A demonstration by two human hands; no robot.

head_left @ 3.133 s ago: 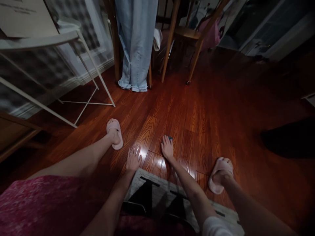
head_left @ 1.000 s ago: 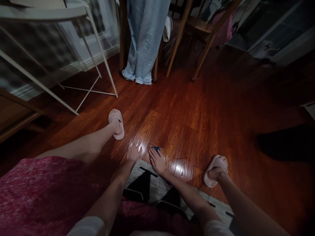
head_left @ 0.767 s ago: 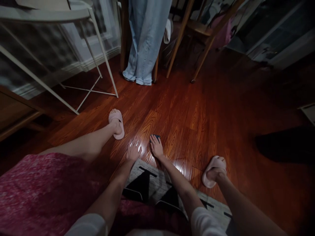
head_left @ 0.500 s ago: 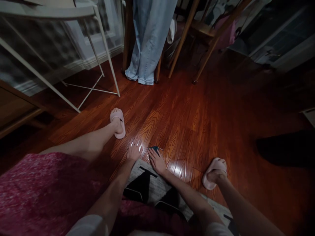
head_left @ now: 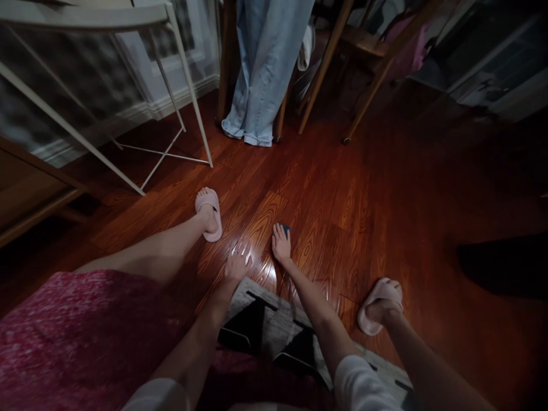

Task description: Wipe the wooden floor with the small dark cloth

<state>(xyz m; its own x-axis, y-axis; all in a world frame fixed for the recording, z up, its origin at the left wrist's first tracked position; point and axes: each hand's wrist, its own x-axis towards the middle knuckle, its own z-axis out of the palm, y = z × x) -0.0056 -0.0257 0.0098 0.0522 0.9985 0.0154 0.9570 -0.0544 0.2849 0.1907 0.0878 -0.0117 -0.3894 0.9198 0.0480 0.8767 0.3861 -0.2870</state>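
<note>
My right hand (head_left: 281,246) reaches forward over the wooden floor (head_left: 317,188), its fingers pressed on a small dark blue-green cloth-like piece (head_left: 286,229). The fingers cover much of that piece, so its exact kind is hard to make out. My left hand (head_left: 238,265) rests palm down on the floor with its fingers spread, holding nothing. Just behind it begins a grey and black patterned rug (head_left: 274,325).
My feet wear pink slippers (head_left: 208,215), one to each side. A white metal-legged stand (head_left: 192,97) is at the left, near a wooden cabinet (head_left: 38,194). Light blue jeans (head_left: 268,74) hang ahead beside wooden chair legs (head_left: 325,71). Something dark (head_left: 505,262) lies at the right.
My right hand has slid forward and slightly right across the floor, taking the dark piece with it. The left hand stays in about the same place. The view has shifted slightly.
</note>
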